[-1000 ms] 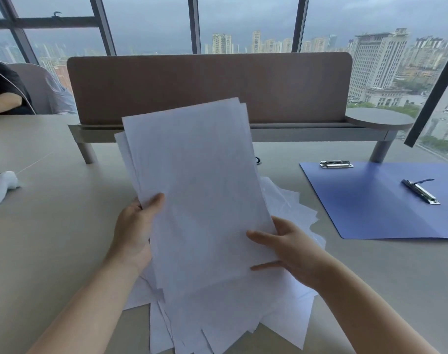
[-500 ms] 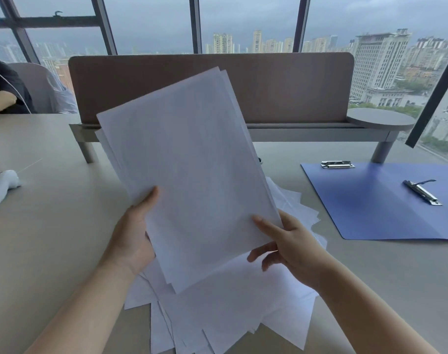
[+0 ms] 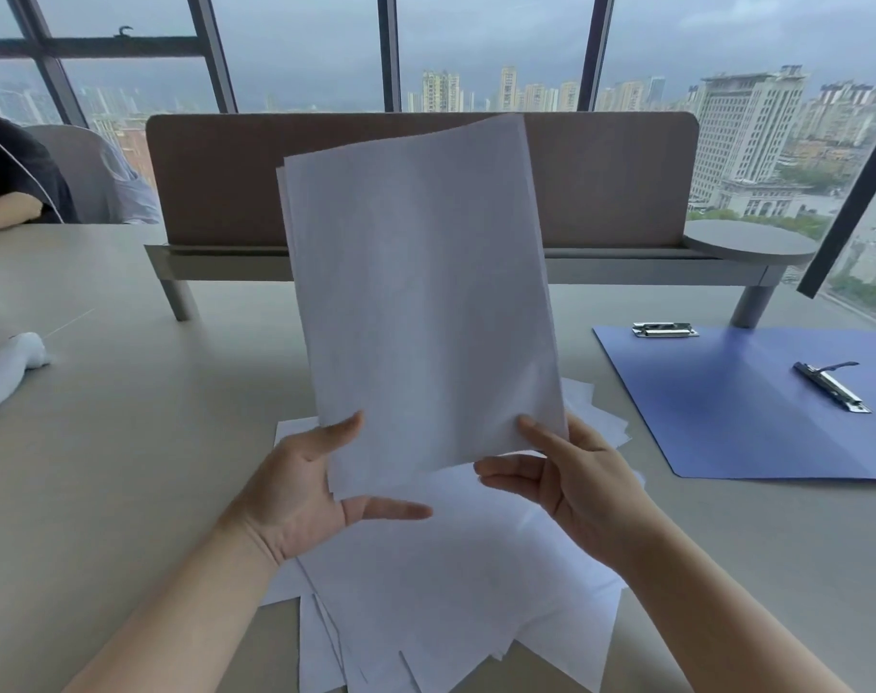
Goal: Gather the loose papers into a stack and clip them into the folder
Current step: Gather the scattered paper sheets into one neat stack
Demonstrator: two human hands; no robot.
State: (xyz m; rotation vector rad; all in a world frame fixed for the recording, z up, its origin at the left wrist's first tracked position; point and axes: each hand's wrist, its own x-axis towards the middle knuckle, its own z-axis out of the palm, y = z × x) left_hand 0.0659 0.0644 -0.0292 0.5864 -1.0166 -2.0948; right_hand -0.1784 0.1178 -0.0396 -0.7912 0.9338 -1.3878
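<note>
1. Head view: I see the left hand (image 3: 296, 497) at the lower left corner of a thin stack of plain white paper sheets (image 3: 421, 297). Its thumb lies on the front face, and one finger pokes out straight below the bottom edge. The other fingers sit behind the sheets, so the corner is pinched between them and the thumb.
2. My right hand (image 3: 575, 487) takes the lower right corner the same way, thumb on the front and fingers behind, one finger showing under the edge.
3. That stack stands nearly upright above both thumbs, clear of the desk, leaning slightly left. Its top edges are not flush: a sliver of a rear sheet shows along the left side. The faces look blank and lightly curved.
4. Below and behind my fingers a loose scatter of white paper sheets (image 3: 456, 592) lies flat on the pale grey desk (image 3: 126, 467), overlapping at many angles, corners fanning out toward me.
5. Right of my right-hand fingers, well apart, an open blue plastic folder (image 3: 735, 417) lies flat on the desk. A silver metal clip (image 3: 831, 386) sits on its inner face and a second silver clamp bar (image 3: 664, 330) at its far left corner.
6. Far left of my left-hand fingers a white plush-looking object (image 3: 6, 367) rests on the desk.
7. Beyond the stack a brown desk divider panel (image 3: 216, 182) stands across the desk.
</note>
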